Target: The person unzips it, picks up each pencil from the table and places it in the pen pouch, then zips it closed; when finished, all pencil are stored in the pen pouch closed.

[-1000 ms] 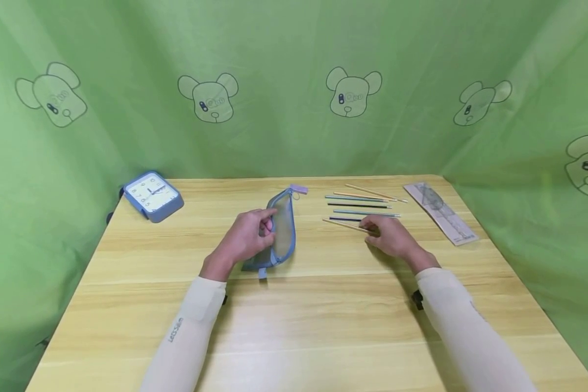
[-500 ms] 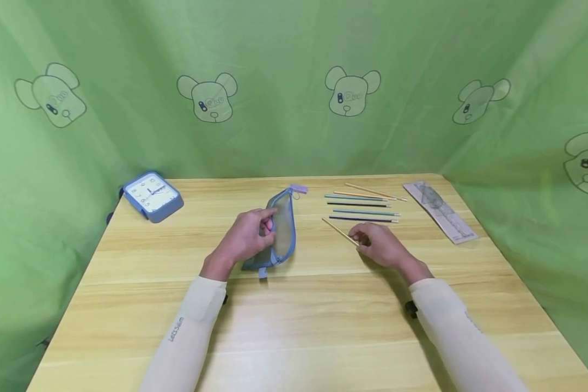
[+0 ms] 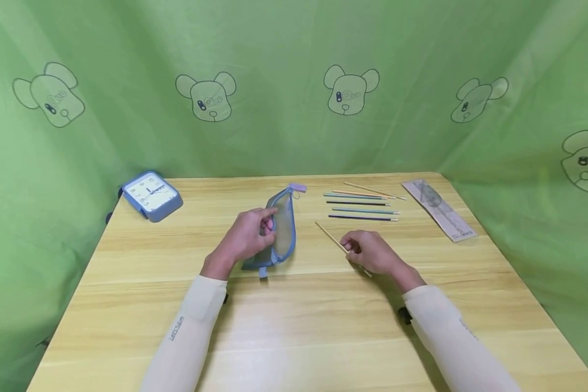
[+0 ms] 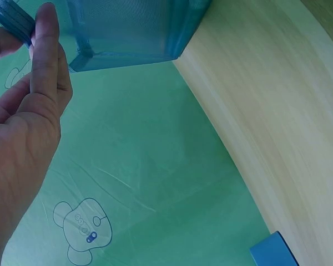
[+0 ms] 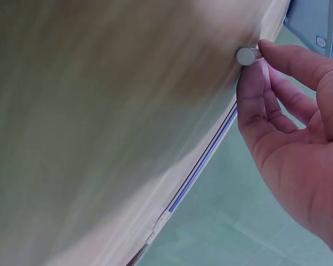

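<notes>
My left hand (image 3: 247,234) grips the near-left rim of a blue mesh pencil pouch (image 3: 286,231), whose zipped mouth gapes toward the right. In the left wrist view, finger and thumb pinch the pouch's zipper edge, with the mesh wall (image 4: 127,33) beyond. Between thumb and fingers of my right hand (image 3: 372,255) is a gold-coloured pencil (image 3: 329,235), slanting with its far end toward the pouch. Its pale round end (image 5: 246,56) faces the right wrist camera. Several pencils, among them a dark one (image 3: 360,218), lie in a loose row behind my right hand.
A blue square clock (image 3: 153,197) stands at the back left. Packaged rulers (image 3: 440,210) lie at the back right. A small purple block (image 3: 298,188) sits by the pouch's far end. Green curtain (image 3: 274,147) encloses the wooden table (image 3: 294,337) behind and at the sides.
My right hand has drawn the gold-coloured pencil away from the row, toward me and leftward, turning it to a steeper slant. My left hand and the pouch have stayed put.
</notes>
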Demonstrator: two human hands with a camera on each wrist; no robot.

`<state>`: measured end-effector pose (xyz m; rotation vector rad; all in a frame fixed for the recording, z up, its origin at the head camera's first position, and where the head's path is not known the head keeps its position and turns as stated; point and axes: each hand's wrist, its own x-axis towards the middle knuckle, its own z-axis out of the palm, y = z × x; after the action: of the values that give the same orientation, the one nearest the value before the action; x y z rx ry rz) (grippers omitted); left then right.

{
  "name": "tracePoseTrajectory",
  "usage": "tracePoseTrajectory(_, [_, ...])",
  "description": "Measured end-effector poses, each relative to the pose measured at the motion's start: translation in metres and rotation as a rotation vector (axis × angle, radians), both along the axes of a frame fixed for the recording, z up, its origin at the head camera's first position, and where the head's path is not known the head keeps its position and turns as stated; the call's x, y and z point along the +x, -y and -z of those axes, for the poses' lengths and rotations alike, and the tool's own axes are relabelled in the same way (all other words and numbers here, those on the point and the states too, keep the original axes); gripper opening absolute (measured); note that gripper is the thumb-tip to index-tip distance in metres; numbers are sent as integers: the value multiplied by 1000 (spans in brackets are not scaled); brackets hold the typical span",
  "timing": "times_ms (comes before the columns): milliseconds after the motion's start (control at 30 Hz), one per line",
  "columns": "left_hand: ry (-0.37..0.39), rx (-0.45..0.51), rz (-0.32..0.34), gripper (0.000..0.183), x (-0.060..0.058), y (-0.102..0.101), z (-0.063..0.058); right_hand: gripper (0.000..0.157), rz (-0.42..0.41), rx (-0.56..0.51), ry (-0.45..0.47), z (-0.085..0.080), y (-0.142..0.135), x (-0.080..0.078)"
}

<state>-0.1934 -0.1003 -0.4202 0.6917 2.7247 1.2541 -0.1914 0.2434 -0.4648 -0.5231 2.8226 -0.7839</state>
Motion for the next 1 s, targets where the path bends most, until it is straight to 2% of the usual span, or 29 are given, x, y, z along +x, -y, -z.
tracePoseTrajectory(367, [-18,6,7,62,0,0,-1,22,4,-7,11,-3,9,7])
tracePoseTrajectory(667, [-18,18,3,61,0,2,0,17,16,5,19,-4,12,8])
tracePoseTrajectory(1000, [-18,21,0,61,0,2,-1,19,35,7,22,-4,14,8])
